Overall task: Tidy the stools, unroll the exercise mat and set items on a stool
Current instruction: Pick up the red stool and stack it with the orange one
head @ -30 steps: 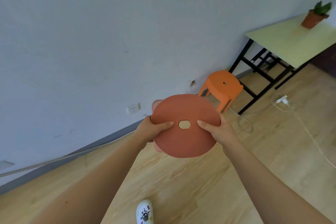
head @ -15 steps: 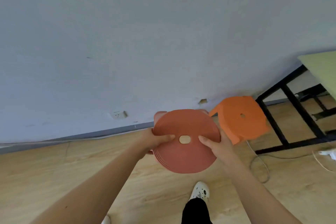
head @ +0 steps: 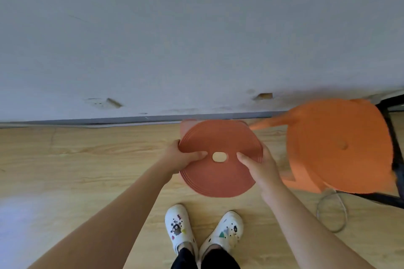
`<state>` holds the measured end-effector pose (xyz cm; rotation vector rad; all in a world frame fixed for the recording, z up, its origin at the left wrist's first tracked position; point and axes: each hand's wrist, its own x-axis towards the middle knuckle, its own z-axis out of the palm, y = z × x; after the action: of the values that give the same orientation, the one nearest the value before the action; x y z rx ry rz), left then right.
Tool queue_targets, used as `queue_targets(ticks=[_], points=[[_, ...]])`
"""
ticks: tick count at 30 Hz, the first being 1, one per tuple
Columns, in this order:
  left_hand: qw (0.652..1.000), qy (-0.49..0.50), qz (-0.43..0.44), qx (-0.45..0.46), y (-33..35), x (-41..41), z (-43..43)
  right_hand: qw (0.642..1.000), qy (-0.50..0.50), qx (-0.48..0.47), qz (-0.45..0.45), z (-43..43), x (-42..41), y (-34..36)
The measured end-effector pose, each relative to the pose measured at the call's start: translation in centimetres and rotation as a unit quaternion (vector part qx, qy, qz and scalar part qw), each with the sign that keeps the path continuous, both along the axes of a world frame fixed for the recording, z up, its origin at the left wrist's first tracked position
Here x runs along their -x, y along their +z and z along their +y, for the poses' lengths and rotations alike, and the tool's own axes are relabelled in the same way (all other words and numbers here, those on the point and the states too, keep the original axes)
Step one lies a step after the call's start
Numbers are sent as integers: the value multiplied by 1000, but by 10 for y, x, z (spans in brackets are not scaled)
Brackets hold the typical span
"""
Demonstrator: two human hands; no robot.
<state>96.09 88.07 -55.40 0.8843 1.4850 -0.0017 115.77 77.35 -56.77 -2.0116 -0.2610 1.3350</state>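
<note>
Two-handed grip: left hand point(head: 183, 159) and right hand point(head: 260, 167) clasped opposite rims of the red-brown stool point(head: 218, 181), seat upward before the body, with the orange stool point(head: 341, 148) just rightward, nearer the right hand.

Worn on the head, wide-angle, facing forward and steeply down: wall point(head: 196, 28) above, floor point(head: 87, 159) below, red stool point(head: 218, 178) close in mid-frame.
</note>
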Motion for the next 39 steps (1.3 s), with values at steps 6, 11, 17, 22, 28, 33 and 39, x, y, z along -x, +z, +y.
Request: queue_targets(ticks=[6,11,17,22,28,33,39], points=[[999,30,25,33,-128,-9,9,999,20,48,-15,24,-12,-130],[999,23,30,39,-224,-19,17,996,1,81,-20,36,-17,-220],[998,28,34,40,-295,-27,22,995,0,97,-22,43,-23,-282],[998,30,17,57,-321,-24,18,995,10,94,-18,45,-28,-300],[999,7,9,41,-306,-12,15,987,70,121,-78,50,-23,-278],[991,-75,88,-72,-235,2,13,944,195,92,-248,58,4,-199],[966,-132,95,-201,-84,23,6,905,336,6,-262,79,47,-59]])
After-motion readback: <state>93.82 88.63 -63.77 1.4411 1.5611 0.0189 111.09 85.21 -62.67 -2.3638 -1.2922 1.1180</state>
